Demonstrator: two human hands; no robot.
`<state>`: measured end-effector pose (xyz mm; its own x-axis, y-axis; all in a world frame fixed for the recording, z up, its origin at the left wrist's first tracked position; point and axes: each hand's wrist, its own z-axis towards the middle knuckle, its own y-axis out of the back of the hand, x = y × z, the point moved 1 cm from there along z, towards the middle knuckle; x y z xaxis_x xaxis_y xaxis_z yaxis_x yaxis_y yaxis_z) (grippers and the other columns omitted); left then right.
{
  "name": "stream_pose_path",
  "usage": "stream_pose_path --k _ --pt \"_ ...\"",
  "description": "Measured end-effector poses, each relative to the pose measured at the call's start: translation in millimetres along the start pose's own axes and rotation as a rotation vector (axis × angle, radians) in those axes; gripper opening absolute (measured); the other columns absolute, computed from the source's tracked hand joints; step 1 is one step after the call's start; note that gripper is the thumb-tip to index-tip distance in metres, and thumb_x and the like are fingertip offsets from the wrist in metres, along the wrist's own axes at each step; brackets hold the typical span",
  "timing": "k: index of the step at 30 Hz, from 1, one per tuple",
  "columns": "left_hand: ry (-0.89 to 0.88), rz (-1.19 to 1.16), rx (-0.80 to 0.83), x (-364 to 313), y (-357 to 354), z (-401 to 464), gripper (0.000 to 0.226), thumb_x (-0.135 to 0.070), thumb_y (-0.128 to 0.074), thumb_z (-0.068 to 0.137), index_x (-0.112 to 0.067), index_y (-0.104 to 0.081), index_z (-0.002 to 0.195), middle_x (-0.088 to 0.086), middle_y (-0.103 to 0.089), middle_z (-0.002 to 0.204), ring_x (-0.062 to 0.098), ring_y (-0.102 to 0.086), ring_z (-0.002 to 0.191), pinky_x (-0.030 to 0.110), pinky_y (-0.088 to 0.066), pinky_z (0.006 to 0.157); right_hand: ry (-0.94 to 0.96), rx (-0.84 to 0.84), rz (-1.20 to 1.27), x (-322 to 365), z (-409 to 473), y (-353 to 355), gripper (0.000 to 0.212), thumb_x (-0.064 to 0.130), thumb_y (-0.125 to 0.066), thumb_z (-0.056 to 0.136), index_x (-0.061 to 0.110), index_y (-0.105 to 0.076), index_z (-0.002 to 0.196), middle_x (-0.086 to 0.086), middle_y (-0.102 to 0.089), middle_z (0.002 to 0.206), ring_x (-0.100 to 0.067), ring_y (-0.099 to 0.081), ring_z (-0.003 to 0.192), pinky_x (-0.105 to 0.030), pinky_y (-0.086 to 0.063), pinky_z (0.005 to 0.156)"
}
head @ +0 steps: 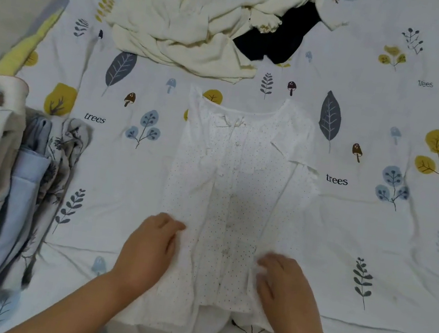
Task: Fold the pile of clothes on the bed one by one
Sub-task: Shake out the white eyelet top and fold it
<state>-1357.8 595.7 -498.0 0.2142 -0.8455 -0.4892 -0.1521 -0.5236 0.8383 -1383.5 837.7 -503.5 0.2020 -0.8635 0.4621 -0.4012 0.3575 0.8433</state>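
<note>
A white bedsheet printed with leaves and trees (343, 242) is spreading across the view, folded floral and blue clothes (11, 178) stacking at far left. The left hand (147, 249) is curling onto the white dotted button-front blouse (237, 174) lying centre; the right hand (284, 287), blurred, seems to be pinching its other edge. Uneven pulls risk skewing the fold. A cream and black unfolded pile (194, 23) is waiting beyond.

A bed covered by a white sheet printed with leaves, trees and mushrooms (373, 232) carries everything. A white dotted button-front top (238, 186) lies flat at its middle. Beyond that top sits a crumpled cream garment (182, 24) touching a black cloth (277, 41). Left of the top stands a stack of folded pale-blue and floral clothes (11, 178).
</note>
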Motion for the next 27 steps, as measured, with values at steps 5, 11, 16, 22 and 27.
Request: stream_pose_path --k 5,11,16,22,27 --pt "-0.183 0.398 0.204 31 -8 -14 0.081 0.013 -0.054 0.075 -0.018 -0.029 0.145 0.023 -0.016 0.152 0.039 -0.028 0.138 0.046 -0.03 0.108 -0.032 0.128 -0.175 -13 4 -10 0.058 0.008 -0.039 0.096 0.018 -0.018 0.149 -0.01 -0.012 0.157 -0.027 -0.011 0.145 -0.033 -0.017 0.115" --pt "-0.398 0.526 0.212 59 12 -13 0.109 0.024 -0.068 0.037 -0.017 -0.048 0.136 0.021 -0.042 0.141 0.039 -0.048 0.123 0.046 -0.043 0.096 0.078 0.058 -0.235 -44 -4 14 0.1 -0.028 -0.063 0.049 0.014 -0.044 0.138 -0.013 -0.038 0.145 -0.033 -0.042 0.13 -0.036 -0.03 0.101" --pt "-0.563 0.66 0.219 61 17 -16 0.124 0.021 -0.066 0.032 -0.024 -0.034 0.143 0.017 -0.033 0.148 0.04 -0.033 0.133 0.044 -0.017 0.114 0.218 0.127 -0.396 -64 -10 24 0.103 -0.013 -0.083 0.039 0.012 -0.05 0.134 -0.02 -0.043 0.139 -0.038 -0.043 0.126 -0.046 -0.036 0.098" --pt "-0.444 0.518 0.416 39 11 -12 0.088 0.005 -0.073 0.039 -0.036 -0.064 0.116 0.008 -0.034 0.147 0.042 -0.025 0.136 0.048 -0.015 0.109 0.38 0.292 -0.378 -57 -6 21 0.075 0.018 -0.095 0.034 0.026 -0.072 0.105 -0.013 -0.057 0.13 -0.033 -0.053 0.121 -0.044 -0.041 0.097" --pt "-0.243 -0.001 0.457 37 16 7 0.032 -0.055 -0.044 0.085 -0.043 -0.061 0.109 -0.029 -0.013 0.143 -0.005 0.008 0.138 0.014 0.014 0.11 0.191 0.243 -0.006 -47 7 28 0.032 0.0 -0.061 0.082 0.026 -0.069 0.1 0.019 -0.033 0.14 -0.005 -0.017 0.141 -0.018 -0.004 0.114"
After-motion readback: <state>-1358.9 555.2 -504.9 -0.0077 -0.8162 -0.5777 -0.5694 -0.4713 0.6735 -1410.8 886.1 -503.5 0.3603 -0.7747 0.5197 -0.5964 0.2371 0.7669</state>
